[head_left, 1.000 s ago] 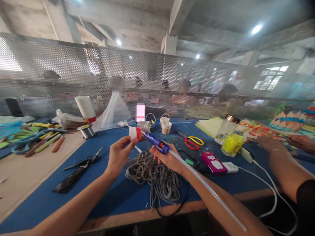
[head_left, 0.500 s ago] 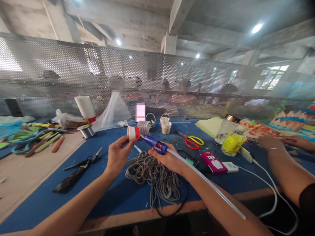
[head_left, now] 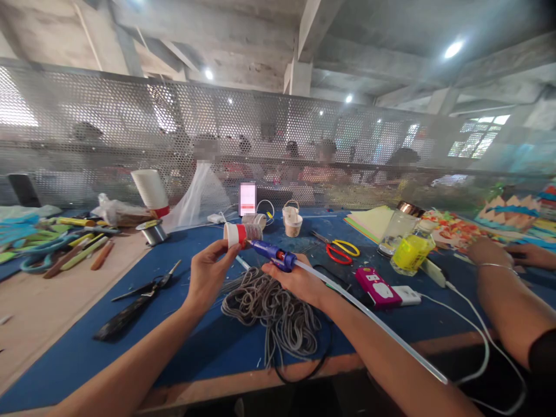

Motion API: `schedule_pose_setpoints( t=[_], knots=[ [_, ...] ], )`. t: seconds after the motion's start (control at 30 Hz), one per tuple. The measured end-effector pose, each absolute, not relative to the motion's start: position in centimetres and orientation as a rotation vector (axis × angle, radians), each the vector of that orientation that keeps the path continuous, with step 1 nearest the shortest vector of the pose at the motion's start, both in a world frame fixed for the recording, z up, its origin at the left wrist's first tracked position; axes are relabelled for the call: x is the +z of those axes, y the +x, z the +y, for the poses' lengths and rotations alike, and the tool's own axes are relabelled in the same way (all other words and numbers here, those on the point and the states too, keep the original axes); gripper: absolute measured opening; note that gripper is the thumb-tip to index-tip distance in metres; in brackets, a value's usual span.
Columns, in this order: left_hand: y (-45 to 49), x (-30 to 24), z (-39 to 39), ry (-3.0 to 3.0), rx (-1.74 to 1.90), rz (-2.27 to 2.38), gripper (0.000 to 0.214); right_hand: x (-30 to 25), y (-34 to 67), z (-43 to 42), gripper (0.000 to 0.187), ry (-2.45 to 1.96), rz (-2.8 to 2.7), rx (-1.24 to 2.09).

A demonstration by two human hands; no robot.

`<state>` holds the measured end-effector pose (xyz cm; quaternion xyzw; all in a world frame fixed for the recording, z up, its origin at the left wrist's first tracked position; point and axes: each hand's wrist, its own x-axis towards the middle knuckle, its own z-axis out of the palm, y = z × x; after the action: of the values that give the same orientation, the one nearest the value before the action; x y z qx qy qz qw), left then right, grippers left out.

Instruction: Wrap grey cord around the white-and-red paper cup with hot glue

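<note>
My left hand (head_left: 212, 269) is closed around a paper cup (head_left: 235, 233), white with a red band, tipped on its side. Grey cord (head_left: 254, 233) is wound round the cup's right part. My right hand (head_left: 297, 278) grips a blue hot glue gun (head_left: 271, 253). Its nozzle points left and meets, or nearly meets, the cup at the red band; exact contact is hard to tell. From the gun's back a long clear glue stick (head_left: 369, 315) runs over my right forearm. Beneath both hands lies a loose heap of grey cord (head_left: 273, 313) on the blue mat.
Black-handled scissors (head_left: 139, 304) lie left, a wire spool (head_left: 152, 231) and stacked cups (head_left: 150, 188) behind. Small cord-wrapped baskets (head_left: 293, 220), red-yellow scissors (head_left: 336, 248), a magenta box (head_left: 377, 288) and a yellow jar (head_left: 412, 252) stand beyond. A co-worker's arm (head_left: 499, 289) reaches in at right.
The glue gun has tilted slightly, and the tail of its glue stick has swung a little to the right. The cup has barely moved. The co-worker's hand has shifted right.
</note>
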<state>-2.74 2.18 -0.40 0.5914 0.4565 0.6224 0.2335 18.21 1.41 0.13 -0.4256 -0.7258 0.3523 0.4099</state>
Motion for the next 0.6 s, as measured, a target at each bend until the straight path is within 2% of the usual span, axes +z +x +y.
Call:
schedule_pose_setpoints(
  t=[0.2,0.6],
  knots=[
    [-2.63,-0.23,2.08,1.608,1.71,1.295,0.032,0.53,18.25,1.16,0.043,-1.068,-1.822,0.888],
    [-2.58,-0.2,2.03,1.629,1.726,1.331,0.031,0.4,18.21,1.29,0.042,-1.079,-1.822,0.867]
  ],
)
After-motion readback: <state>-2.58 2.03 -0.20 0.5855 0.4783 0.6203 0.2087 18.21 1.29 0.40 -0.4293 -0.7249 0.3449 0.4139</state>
